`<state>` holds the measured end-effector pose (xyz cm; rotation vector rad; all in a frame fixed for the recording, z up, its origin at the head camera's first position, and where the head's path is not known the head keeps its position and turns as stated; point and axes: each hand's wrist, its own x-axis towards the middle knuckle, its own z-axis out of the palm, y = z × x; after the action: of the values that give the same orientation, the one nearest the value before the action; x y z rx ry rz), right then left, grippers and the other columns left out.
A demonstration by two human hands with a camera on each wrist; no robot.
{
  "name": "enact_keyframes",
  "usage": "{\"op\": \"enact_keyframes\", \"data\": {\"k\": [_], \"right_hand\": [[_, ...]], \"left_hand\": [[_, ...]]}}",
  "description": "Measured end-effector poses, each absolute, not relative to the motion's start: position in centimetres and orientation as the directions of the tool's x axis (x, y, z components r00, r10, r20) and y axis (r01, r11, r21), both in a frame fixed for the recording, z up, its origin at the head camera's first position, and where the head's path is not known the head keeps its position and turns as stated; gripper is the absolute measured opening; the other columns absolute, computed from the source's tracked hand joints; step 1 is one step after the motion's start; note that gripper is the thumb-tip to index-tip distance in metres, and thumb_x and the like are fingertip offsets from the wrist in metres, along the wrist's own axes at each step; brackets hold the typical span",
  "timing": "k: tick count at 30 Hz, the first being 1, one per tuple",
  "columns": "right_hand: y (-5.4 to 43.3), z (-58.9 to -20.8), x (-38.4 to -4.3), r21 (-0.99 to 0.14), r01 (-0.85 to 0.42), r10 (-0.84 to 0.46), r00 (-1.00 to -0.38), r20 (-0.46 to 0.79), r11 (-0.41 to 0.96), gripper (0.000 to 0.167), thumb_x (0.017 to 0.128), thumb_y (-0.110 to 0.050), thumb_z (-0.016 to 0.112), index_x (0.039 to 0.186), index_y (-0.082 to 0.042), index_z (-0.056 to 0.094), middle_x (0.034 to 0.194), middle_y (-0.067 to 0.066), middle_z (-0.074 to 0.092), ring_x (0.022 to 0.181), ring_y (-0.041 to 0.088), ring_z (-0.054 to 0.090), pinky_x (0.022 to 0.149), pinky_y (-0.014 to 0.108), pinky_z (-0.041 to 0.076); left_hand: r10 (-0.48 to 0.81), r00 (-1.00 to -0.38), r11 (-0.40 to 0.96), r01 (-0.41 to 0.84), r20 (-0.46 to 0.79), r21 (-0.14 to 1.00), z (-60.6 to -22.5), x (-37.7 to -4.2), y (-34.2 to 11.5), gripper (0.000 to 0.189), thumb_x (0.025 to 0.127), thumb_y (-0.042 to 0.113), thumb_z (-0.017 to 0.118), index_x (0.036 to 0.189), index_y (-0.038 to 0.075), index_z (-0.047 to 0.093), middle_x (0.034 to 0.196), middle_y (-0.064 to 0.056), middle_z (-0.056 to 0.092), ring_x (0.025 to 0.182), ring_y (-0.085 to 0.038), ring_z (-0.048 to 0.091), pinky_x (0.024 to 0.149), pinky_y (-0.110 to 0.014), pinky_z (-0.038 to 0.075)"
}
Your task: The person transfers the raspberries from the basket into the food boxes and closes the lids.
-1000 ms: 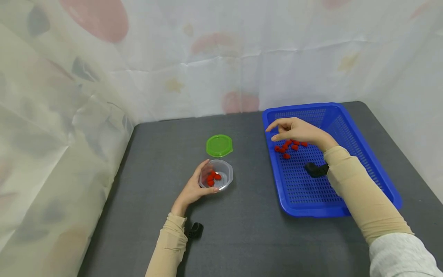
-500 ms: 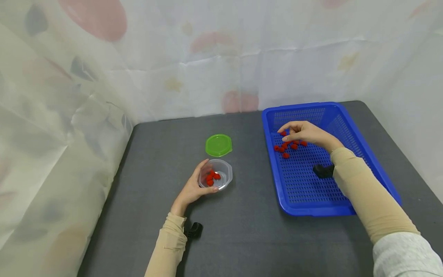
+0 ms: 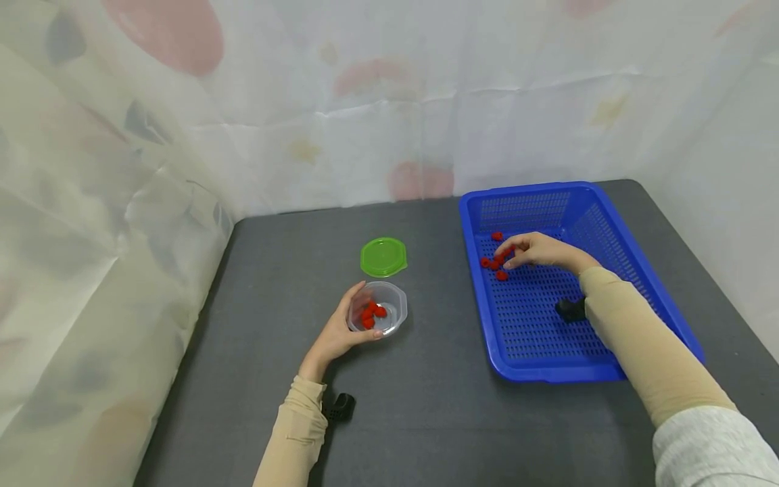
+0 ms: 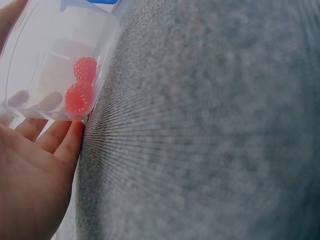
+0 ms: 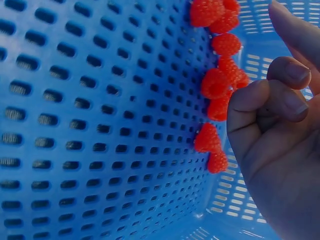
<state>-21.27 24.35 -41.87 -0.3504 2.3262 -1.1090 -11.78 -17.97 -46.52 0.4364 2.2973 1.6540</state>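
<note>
My left hand (image 3: pixel 333 336) holds a clear plastic container (image 3: pixel 395 301) on the table, thumb at its near side and fingers round its left. Several red raspberries (image 3: pixel 368 323) lie inside; two raspberries (image 4: pixel 79 97) show through the wall in the left wrist view. Over the blue basket (image 3: pixel 496 352), my right hand (image 3: pixel 541 249) reaches down to another group of raspberries (image 3: pixel 495 265). Its index finger and thumb are apart, with berries right at the fingertips. In the right wrist view, the other fingers (image 5: pixel 292 102) curl toward the palm, and raspberries (image 5: pixel 216 84) lie beyond them.
A green lid (image 3: pixel 383 257) lies flat on the dark grey table (image 3: pixel 426 406), just behind the container. The basket has raised perforated walls and stands at the table's right. A patterned white curtain (image 3: pixel 365 135) hangs behind the table and along its left side.
My right hand has come from over the basket's left rim down and rightward to the raspberries, uncovering one at the back. The left hand and container have stayed put.
</note>
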Motion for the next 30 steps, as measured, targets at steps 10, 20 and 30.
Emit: {"op": "enact_keyframes", "data": {"k": [10, 20, 30], "right_hand": [[24.1, -42.4, -21.3, -0.749, -0.007, -0.48, -0.771, -0.418, 0.663, 0.037, 0.086, -0.016, 0.065, 0.119, -0.003, 0.058, 0.063, -0.003, 0.039, 0.054, 0.007, 0.032, 0.055, 0.025, 0.034], [24.0, -43.0, -21.3, -0.706, -0.055, -0.485, -0.764, -0.426, 0.706, 0.034, 0.086, -0.016, 0.064, 0.117, -0.003, 0.06, 0.071, -0.003, 0.037, 0.057, 0.007, 0.031, 0.055, 0.024, 0.033], [24.0, -43.4, -21.3, -0.675, -0.093, -0.481, -0.772, -0.416, 0.732, 0.03, 0.085, -0.014, 0.066, 0.113, -0.004, 0.061, 0.07, -0.001, 0.038, 0.058, 0.009, 0.034, 0.056, 0.025, 0.034]], "left_hand": [[0.398, -0.916, 0.301, 0.083, -0.046, 0.95, -46.6, -11.7, -18.0, 0.097, 0.072, 0.009, 0.08, 0.148, 0.012, 0.019, 0.145, -0.021, 0.036, 0.135, -0.037, 0.036, 0.113, -0.05, 0.025], [0.395, -0.917, 0.303, 0.082, -0.047, 0.949, -46.6, -11.7, -18.0, 0.097, 0.072, 0.01, 0.08, 0.148, 0.013, 0.019, 0.145, -0.02, 0.036, 0.135, -0.036, 0.036, 0.113, -0.05, 0.025], [0.397, -0.916, 0.29, 0.074, -0.05, 0.954, -46.6, -11.7, -18.0, 0.097, 0.073, 0.01, 0.079, 0.148, 0.013, 0.019, 0.146, -0.02, 0.035, 0.135, -0.036, 0.035, 0.113, -0.05, 0.025]]}}
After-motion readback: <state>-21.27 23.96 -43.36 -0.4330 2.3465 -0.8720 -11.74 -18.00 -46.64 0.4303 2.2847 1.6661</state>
